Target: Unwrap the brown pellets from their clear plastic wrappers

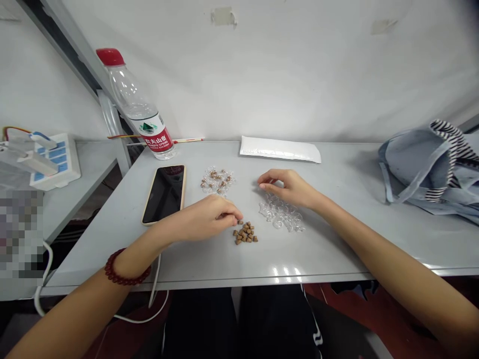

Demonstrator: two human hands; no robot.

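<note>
My left hand [209, 219] is closed in a pinch, its fingertips on a small cork [240, 222] at the top of a pile of brown corks [245, 234]. Over the upper edge of a heap of tiny clear bottles [282, 214] is my right hand [286, 187]. Its thumb and forefinger nearly meet at the tips; anything between them is too small or hidden to make out. Behind my left hand lies a cluster of small clear bottles with brown corks in them [217, 180].
A phone [164, 194] lies left of the clusters, with a red-capped water bottle [145, 109] behind it. Along the wall is a white padded packet [280, 149]. A blue cloth bag [415, 159] sits at right, a power strip [56, 162] at far left. A white cable [155, 281] hangs over the table's front edge.
</note>
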